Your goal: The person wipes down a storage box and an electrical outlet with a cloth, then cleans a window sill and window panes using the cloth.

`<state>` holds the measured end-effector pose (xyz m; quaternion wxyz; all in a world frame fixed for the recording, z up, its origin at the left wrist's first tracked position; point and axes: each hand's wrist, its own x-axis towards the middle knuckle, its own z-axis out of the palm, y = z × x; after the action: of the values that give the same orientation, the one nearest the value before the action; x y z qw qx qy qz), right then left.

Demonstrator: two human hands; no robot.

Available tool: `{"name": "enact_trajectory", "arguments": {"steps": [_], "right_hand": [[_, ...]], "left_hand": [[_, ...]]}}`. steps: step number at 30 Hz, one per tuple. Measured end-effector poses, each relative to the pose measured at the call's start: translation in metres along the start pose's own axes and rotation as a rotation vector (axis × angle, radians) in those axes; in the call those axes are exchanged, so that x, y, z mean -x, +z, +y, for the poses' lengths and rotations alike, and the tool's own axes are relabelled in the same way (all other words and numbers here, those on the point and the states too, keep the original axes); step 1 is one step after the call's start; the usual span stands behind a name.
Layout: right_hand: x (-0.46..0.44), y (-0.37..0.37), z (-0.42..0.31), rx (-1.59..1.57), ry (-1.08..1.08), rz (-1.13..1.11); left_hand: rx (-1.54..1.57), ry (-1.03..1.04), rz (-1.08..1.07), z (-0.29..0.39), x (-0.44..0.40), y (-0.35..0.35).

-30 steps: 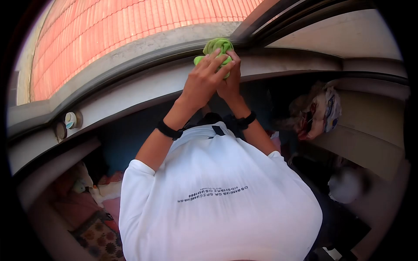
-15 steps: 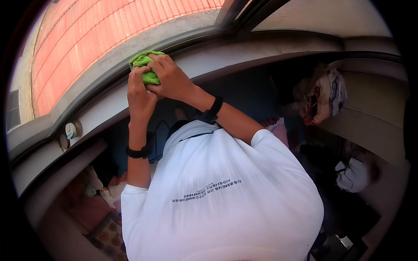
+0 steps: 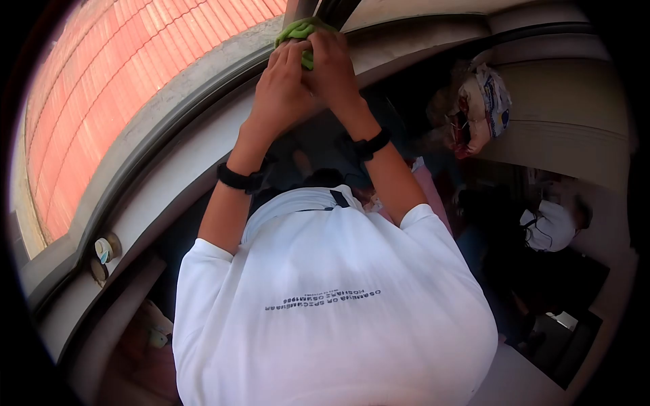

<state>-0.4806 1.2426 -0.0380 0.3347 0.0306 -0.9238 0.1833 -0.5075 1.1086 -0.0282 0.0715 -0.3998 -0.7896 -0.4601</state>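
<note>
Extending beyond the white printed T-shirt point(image 3: 338, 271), both forearms point(image 3: 394, 179) converge. The bare left hand point(image 3: 279, 84) and right hand point(image 3: 333, 68) sit side by side, grips closed on the crumpled lime-green cloth point(image 3: 296, 29) where the grey window track point(image 3: 196, 95) meets the dark post point(image 3: 340, 11). Flat, even pressure appears advisable in that corner.

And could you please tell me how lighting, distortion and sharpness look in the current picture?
In the head view, the red roof is bright, the bag at right much dimmer; the head view's lens bows the window sill and leaves black corners; also in the head view, the left hand, right hand and green cloth look slightly soft.
</note>
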Motion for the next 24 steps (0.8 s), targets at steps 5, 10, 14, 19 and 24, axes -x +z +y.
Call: {"name": "enact_trajectory", "arguments": {"steps": [5,10,14,19,24], "right_hand": [[0.015,0.020,-0.011,0.036,0.060,0.095],[0.022,0.033,-0.002,-0.114,0.193,0.042],[0.017,0.002,-0.013,-0.144,0.123,0.139],[0.002,-0.011,-0.009,-0.140,0.049,0.131],[0.021,0.023,-0.002,-0.133,0.126,0.072]], "left_hand": [[-0.101,-0.024,-0.131,-0.013,0.014,-0.021],[0.141,0.056,0.051,0.042,0.005,-0.107],[0.684,0.574,0.066,0.080,-0.005,-0.196],[1.002,0.718,-0.082,0.129,-0.018,-0.233],[1.075,0.800,0.078,0.136,-0.010,-0.230]]}}
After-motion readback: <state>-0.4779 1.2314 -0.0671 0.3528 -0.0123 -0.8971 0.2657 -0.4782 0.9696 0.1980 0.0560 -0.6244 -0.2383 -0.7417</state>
